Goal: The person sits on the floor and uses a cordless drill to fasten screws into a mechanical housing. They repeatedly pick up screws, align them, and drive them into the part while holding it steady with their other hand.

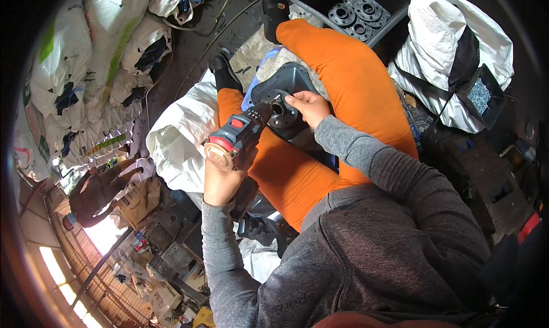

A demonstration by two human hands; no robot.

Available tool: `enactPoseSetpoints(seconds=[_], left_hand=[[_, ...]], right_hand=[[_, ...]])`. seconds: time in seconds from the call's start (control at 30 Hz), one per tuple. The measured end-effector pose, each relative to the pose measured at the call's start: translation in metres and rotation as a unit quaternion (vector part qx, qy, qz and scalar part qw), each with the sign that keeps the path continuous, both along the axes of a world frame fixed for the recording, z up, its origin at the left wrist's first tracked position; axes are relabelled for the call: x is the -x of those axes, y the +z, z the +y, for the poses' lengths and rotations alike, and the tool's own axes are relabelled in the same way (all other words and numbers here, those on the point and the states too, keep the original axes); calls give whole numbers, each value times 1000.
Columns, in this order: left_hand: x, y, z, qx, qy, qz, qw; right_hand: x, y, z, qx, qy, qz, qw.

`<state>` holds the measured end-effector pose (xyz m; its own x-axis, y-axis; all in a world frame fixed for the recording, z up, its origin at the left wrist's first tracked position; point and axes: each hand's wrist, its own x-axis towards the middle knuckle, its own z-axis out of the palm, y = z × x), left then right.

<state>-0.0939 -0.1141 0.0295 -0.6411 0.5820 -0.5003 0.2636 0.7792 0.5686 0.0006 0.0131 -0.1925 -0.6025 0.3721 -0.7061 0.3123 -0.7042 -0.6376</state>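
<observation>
Left hand (220, 182) gripping red-and-black cordless drill (237, 136) at frame centre, right hand (309, 106) pinching round fitting on grey moulded plastic part (289, 82), resting on orange-trousered lap (343, 76).

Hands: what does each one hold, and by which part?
The left hand grips the grey-and-red cordless drill by its handle. The right hand steadies the grey metal flanged part at its central ring.
</observation>
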Motion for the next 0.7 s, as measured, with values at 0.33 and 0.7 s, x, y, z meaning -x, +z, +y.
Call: enactPoseSetpoints(seconds=[0.33, 0.7], left_hand=[[32, 8, 42, 36, -146, 5, 989], [46, -8, 44, 33, -196, 11, 980]], right_hand=[[0, -4, -3, -17, 5, 33, 999], [-2, 7, -3, 31, 4, 47, 998]])
